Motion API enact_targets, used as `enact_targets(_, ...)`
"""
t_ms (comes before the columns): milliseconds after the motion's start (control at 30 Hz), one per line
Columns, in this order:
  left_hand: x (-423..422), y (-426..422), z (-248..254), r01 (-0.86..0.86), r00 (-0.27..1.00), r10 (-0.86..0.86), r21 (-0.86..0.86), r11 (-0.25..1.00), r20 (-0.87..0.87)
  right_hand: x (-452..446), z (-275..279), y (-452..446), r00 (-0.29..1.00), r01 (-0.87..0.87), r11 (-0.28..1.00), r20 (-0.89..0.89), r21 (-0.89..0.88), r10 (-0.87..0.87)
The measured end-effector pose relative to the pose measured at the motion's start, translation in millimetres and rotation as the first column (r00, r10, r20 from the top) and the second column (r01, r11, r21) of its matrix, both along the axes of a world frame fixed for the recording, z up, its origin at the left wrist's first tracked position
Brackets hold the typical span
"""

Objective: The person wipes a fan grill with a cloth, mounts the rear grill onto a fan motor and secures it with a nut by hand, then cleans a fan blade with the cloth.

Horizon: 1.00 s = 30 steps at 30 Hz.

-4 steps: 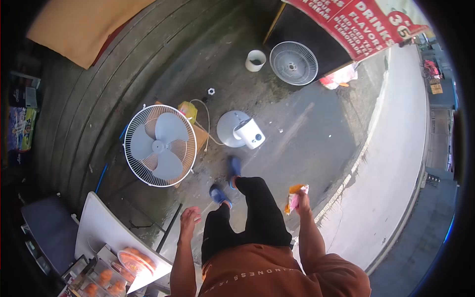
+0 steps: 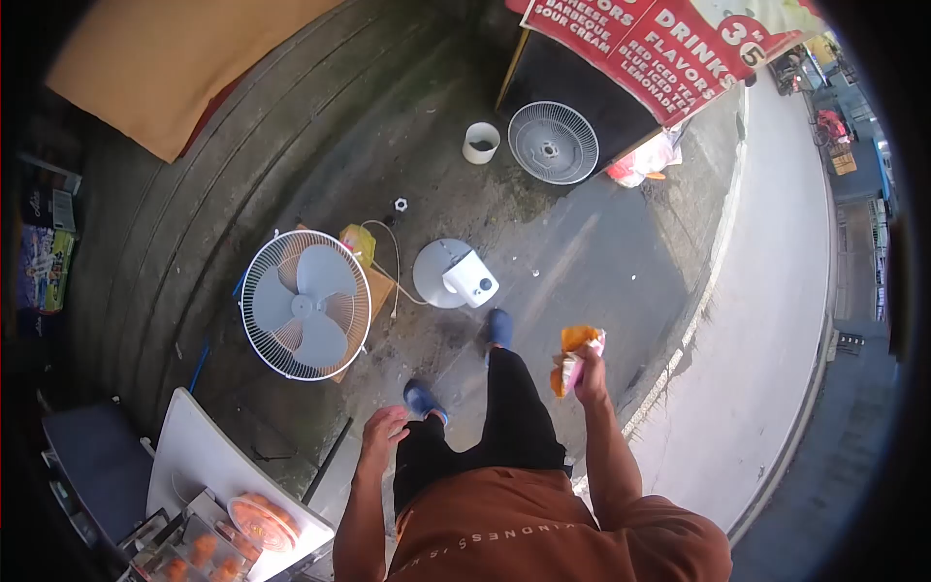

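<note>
My right hand (image 2: 590, 376) grips a crumpled orange, white and pink cloth (image 2: 576, 355), held out over the wet ground. My left hand (image 2: 386, 427) hangs by my left thigh with loosely bent fingers and nothing in it. Ahead of my feet stands a white fan base (image 2: 469, 279) on a round grey foot, with a cord running left. To its left lies a fan cage (image 2: 361, 328) around grey blades (image 2: 325, 269). Farther off, a second, bladeless fan grille (image 2: 553, 144) leans by a dark board.
A white bucket (image 2: 481, 143) stands beside the far grille. A red drinks banner (image 2: 648, 50) hangs at upper right. A small white knob (image 2: 401, 205) and yellow bag (image 2: 359, 243) lie near the cage. A white table (image 2: 182, 441) with orange food is at lower left; a kerb edges the road.
My right foot has stepped forward and to the right. The fan parts sit slightly lower or farther left in view as my head shifts; the cloth has risen a little.
</note>
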State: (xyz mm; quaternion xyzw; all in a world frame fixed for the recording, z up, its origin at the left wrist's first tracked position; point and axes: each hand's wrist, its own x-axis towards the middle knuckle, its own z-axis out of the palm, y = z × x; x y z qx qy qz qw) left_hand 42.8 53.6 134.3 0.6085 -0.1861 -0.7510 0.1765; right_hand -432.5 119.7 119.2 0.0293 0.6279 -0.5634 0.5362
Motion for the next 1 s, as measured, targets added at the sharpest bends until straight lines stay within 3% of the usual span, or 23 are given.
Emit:
enact_targets(100, -90.4, -37.9, 24.2, -0.034, 0.986, 0.035, 0.012, 0.999, -0.161, 9.1, 42.5, -77.8, 0.938, -0.298, 0.936, -0.24, -0.185, 0.251)
enact_targets(167, -155.1, -69.0, 30.7, -0.114, 0.934, 0.143, 0.107, 0.988, -0.328, 32.9, 88.7, -129.1, 0.78, -0.586, 0.801, -0.352, -0.123, 0.516)
enact_targets(233, -224.9, -100.5, 29.1, -0.25, 0.845, 0.304, 0.179, 0.952, -0.44, 34.6, 94.7, -155.9, 0.483, -0.871, 0.471, -0.421, -0.141, 0.768)
enact_targets(267, -259.0, -114.8, 24.6, -0.314, 0.783, 0.386, 0.226, 0.922, -0.488, 31.8, 75.5, -161.6, 0.278, -0.953, 0.293, -0.611, -0.079, 0.742)
enact_targets(300, -270.3, -113.2, -19.1, -0.228, 0.794, 0.215, 0.049, 0.972, -0.569, 20.2, 55.8, -169.4, 0.06, -0.993, 0.117, -0.758, 0.021, 0.649)
enact_targets(367, -337.5, -156.4, -19.4, -0.367, 0.545, 0.45, 0.281, 0.887, -0.708, -34.0, 35.1, -214.3, 0.026, -1.0, 0.013, -0.71, -0.024, 0.704)
enact_targets(400, -354.8, -167.5, -39.3, -0.401, 0.603, 0.514, 0.325, 0.856, -0.61, -68.3, 4.9, -237.5, 0.278, -0.957, 0.179, -0.553, -0.226, 0.786)
enact_targets(467, -397.9, -190.0, -27.3, -0.404, 0.653, 0.533, 0.348, 0.846, -0.539, -144.4, 8.6, -302.9, 0.544, -0.837, 0.523, -0.342, -0.16, 0.766)
enact_targets(500, -417.2, -194.1, -19.7, -0.414, 0.666, 0.552, 0.366, 0.833, -0.502, -184.2, -37.8, -329.1, 0.704, -0.71, 0.643, -0.257, -0.288, 0.662)
enact_targets(567, -442.5, -190.3, -18.6, -0.37, 0.706, 0.519, 0.374, 0.85, -0.481, -273.3, -100.4, -390.7, 0.645, -0.66, 0.75, -0.539, -0.036, 0.541)
enact_targets(633, -460.6, -188.2, -12.0, -0.367, 0.746, 0.528, 0.41, 0.835, -0.407, -371.9, -216.8, -443.3, 0.448, -0.567, 0.797, -0.734, 0.209, 0.511)
enact_targets(667, -464.6, -183.6, -7.9, -0.377, 0.753, 0.561, 0.473, 0.796, -0.344, -416.4, -279.3, -467.0, 0.522, -0.481, 0.855, -0.719, 0.195, 0.458)
enact_targets(700, -465.4, -176.8, -7.6, -0.383, 0.761, 0.584, 0.532, 0.756, -0.282, -446.1, -245.8, -488.5, 0.255, -0.41, 0.814, -0.805, 0.411, 0.535)
enact_targets(733, -462.4, -164.3, -15.1, -0.402, 0.785, 0.58, 0.533, 0.744, -0.218, -479.1, -257.0, -506.7, 0.16, -0.374, 0.847, -0.873, 0.378, 0.461)
enact_targets(767, -455.6, -148.5, -27.1, -0.419, 0.806, 0.571, 0.533, 0.735, -0.154, -506.1, -254.6, -521.4, 0.165, -0.358, 0.832, -0.848, 0.424, 0.503)
enact_targets(833, -427.4, -107.9, -54.1, -0.417, 0.873, 0.487, 0.501, 0.758, -0.011, -565.3, -316.6, -542.5, 0.042, -0.314, 0.837, -0.875, 0.447, 0.483)
enact_targets(900, -406.3, -80.4, -67.6, -0.441, 0.886, 0.448, 0.523, 0.729, 0.122, -585.6, -329.7, -559.8, 0.001, -0.309, 0.814, -0.856, 0.492, 0.517)
enact_targets(1000, -396.5, -63.2, -61.6, -0.48, 0.876, 0.437, 0.446, 0.755, 0.203, -596.2, -343.3, -587.7, 0.277, -0.472, 0.766, -0.751, 0.437, 0.599)
